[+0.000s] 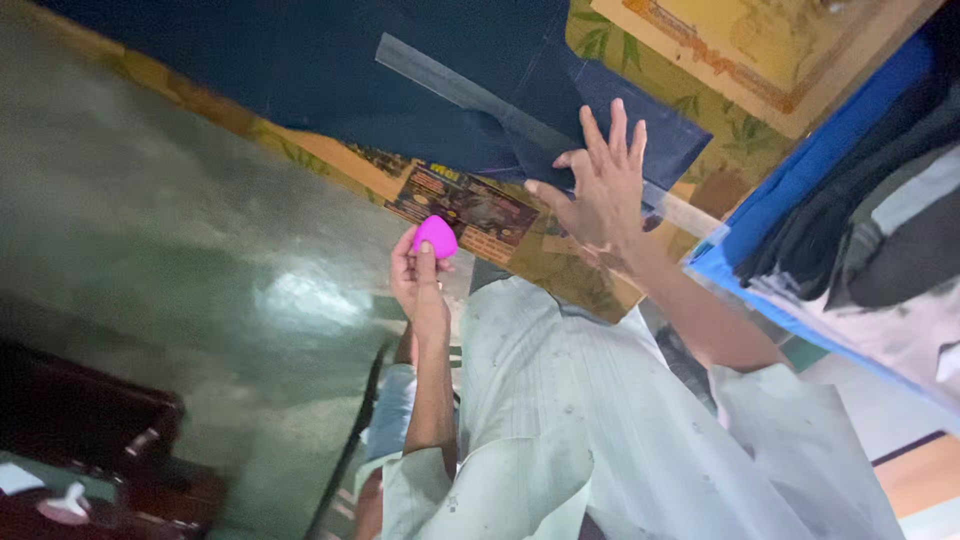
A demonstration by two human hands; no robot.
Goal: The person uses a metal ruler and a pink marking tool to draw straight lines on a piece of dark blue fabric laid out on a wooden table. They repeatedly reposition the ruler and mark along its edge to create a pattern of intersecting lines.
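While pinching a pink rounded chalk piece [435, 236], left hand [418, 285]; right hand [600, 190] spread open, flat on dark blue cloth [330, 70].

dim, soft blur; glare patch on green floor [300, 300].

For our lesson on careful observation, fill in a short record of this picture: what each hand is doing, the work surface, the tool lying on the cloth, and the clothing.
left hand: left hand pinches a pink tailor's chalk, raised off the cloth
right hand: right hand spread flat on the dark blue fabric
tool on cloth: clear ruler lying across the fabric
surface: patterned table cover
clothing: pale shirt
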